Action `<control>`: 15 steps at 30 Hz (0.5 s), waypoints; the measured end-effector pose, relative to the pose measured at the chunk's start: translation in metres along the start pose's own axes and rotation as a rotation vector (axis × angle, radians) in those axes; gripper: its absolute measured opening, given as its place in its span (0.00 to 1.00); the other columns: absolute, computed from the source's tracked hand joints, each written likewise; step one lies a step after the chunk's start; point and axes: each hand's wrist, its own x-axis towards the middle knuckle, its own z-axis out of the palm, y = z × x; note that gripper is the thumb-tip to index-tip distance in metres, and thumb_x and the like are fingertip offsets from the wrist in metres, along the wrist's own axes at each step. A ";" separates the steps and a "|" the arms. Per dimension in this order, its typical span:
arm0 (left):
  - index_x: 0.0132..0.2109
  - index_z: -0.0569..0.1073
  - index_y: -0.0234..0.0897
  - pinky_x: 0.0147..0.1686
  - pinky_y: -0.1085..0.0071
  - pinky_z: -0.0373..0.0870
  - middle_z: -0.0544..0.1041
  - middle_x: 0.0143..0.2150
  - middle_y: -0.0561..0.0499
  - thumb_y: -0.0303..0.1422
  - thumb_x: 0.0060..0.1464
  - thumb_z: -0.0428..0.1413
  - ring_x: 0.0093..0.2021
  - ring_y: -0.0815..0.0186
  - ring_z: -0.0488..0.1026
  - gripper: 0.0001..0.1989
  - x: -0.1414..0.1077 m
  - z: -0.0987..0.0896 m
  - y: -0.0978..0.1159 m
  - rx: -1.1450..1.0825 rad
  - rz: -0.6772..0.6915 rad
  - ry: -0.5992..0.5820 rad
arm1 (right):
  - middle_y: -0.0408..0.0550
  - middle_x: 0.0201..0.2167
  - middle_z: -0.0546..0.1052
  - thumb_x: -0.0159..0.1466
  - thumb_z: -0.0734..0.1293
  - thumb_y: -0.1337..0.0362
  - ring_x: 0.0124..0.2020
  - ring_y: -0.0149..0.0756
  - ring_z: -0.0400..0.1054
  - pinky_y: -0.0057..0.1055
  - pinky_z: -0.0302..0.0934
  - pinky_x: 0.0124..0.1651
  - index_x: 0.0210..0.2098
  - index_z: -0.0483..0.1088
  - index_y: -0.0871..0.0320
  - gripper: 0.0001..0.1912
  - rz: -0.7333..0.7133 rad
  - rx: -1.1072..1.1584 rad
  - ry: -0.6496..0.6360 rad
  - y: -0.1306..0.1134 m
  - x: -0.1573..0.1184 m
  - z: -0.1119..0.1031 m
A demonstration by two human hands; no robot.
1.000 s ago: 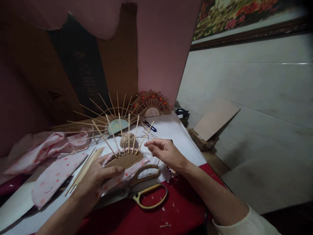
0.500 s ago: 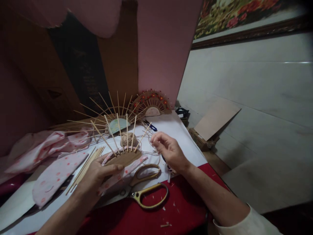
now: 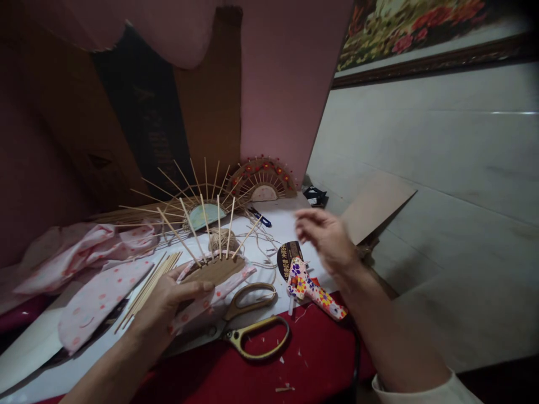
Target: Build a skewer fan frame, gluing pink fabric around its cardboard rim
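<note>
My left hand (image 3: 172, 300) is closed on a cardboard half-disc (image 3: 219, 273) edged with pink dotted cloth. Several thin wooden sticks (image 3: 204, 221) fan upward from its corrugated edge. My right hand (image 3: 326, 238) is raised to the right, slightly blurred, fingers loosely bent and apart, with nothing visible in them. Below it lies a flower-patterned glue gun (image 3: 311, 289), beside a dark printed piece (image 3: 288, 259). Scissors with yellowish handles (image 3: 256, 328) rest just right of the half-disc, their blades partly covered. A ball of twine (image 3: 221, 240) sits behind the sticks.
A stick fan with a green centre (image 3: 206, 215) and a decorated cardboard fan (image 3: 264, 174) stand at the back. Small blue snips (image 3: 261, 217) lie near loose twine. On the left are pink dotted cloth (image 3: 88, 247), a cloth-covered piece (image 3: 103, 306) and loose sticks (image 3: 147, 286).
My right hand has moved right and slightly up, away from the sticks, uncovering the glue gun and dark printed piece. My left hand keeps its hold on the half-disc.
</note>
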 end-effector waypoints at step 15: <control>0.36 0.75 0.34 0.17 0.72 0.68 0.77 0.23 0.51 0.28 0.33 0.63 0.20 0.65 0.70 0.17 -0.003 0.002 -0.007 0.082 -0.011 -0.099 | 0.38 0.19 0.66 0.58 0.67 0.55 0.16 0.21 0.56 0.21 0.47 0.18 0.28 0.64 0.61 0.15 0.161 0.014 -0.325 0.041 -0.023 0.044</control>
